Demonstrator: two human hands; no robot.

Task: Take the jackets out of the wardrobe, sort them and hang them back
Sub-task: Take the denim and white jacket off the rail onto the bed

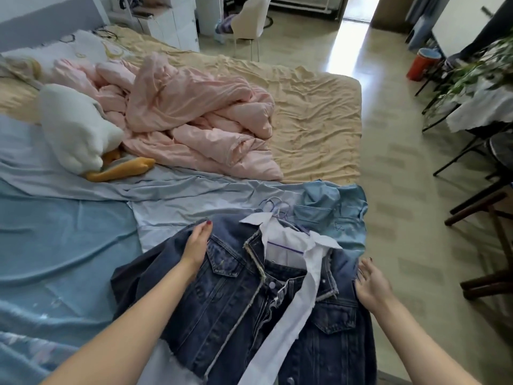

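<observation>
Head view, only one we get. We see a dark denim jacket (238, 295) spread front-up on the near edge of the bed (313, 120), collar pointing away from us, hem running off the bottom of frame. Inside it sits a white shirt (286, 245) on a purple hanger (280, 215); the hook pokes out past the collar, and a long white strip of the shirt trails down across the jacket's front.

Left hand (197, 243) lies on the jacket's left shoulder, by the chest pocket; fingers are mostly straight and close together, tips curving over the shoulder edge. We can't tell if the thumb pinches cloth underneath. Right hand (372, 284) is at the jacket's right shoulder edge, palm turned inward, fingers relaxed and slightly spread, touching or just beside the denim, curled round nothing. So the jacket lies between the two hands, one at each shoulder.

A light blue denim jacket (333, 209) lies flat on the bed just beyond the dark one, partly under its collar and the hanger hook.

Further back on the bed: a crumpled pink duvet (194, 112), a white plush toy (75, 129) with orange feet left of it, and pale blue sheets (61, 245) on the left. Off the bed we note a white chair (249, 20), a red bucket (422, 63), and a leafy plant (477, 70) at the right edge
</observation>
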